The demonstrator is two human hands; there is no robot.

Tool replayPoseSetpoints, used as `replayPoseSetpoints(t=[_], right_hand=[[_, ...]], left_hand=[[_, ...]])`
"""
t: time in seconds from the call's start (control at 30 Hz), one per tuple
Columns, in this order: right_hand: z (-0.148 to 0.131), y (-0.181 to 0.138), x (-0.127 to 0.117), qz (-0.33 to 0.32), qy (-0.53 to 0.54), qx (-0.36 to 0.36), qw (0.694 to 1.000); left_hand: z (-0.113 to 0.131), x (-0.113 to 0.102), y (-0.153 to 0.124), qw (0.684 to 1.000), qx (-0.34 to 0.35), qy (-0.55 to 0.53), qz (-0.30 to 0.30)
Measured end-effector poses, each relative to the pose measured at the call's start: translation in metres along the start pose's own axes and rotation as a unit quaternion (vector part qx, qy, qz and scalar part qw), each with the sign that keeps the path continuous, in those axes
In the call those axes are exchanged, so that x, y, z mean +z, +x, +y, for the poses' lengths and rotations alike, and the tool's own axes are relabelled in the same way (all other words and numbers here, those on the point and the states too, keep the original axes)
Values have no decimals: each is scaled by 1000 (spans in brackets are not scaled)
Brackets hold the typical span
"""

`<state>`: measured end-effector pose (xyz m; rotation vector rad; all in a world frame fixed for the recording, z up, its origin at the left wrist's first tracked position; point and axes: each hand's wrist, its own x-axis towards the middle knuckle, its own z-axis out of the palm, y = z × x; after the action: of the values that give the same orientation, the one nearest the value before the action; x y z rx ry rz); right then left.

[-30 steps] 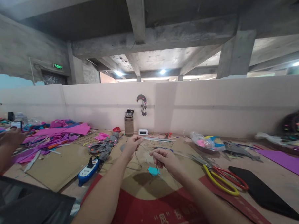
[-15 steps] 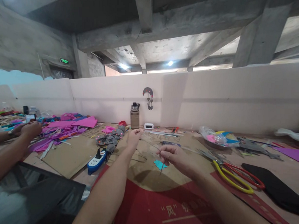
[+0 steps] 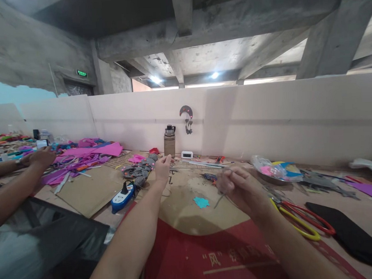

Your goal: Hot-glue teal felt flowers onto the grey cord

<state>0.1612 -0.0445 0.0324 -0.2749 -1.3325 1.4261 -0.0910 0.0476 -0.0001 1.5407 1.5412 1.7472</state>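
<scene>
A thin grey cord (image 3: 196, 168) runs nearly level between my two hands above the cardboard (image 3: 183, 213). My left hand (image 3: 163, 169) is closed in a pinch on one end, near the water bottle (image 3: 169, 142). My right hand (image 3: 239, 187), slightly blurred, pinches the cord farther along, and a short tail hangs below its fingers. Beneath the hands lies a turquoise scalloped cut-out (image 3: 201, 202). A glue gun (image 3: 208, 176) lies just beyond the right hand, partly hidden by it.
On the right are yellow-handled scissors (image 3: 300, 225), red-handled scissors (image 3: 312, 218), a black phone-like slab (image 3: 347, 235) and a bowl of scraps (image 3: 276, 170). A blue power strip (image 3: 123, 196) and grey felt pieces (image 3: 138, 168) lie left. Another person's hands (image 3: 40, 158) hold a phone farther left.
My right hand has moved right and slightly up, away from my left hand. The cord between them is now longer and straighter. The view has shifted slightly.
</scene>
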Motion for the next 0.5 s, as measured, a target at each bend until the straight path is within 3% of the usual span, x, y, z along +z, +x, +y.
replayPoseSetpoints(t=[0.13, 0.4, 0.5], right_hand=[[-18, -12, 2, 2, -17, -32, 999], [-42, -27, -4, -38, 51, -90, 994], [-39, -25, -9, -54, 21, -54, 997]], left_hand=[[-5, -1, 1, 997, 19, 17, 69], [-15, 2, 2, 995, 41, 69, 62], [-18, 2, 3, 995, 38, 82, 35]])
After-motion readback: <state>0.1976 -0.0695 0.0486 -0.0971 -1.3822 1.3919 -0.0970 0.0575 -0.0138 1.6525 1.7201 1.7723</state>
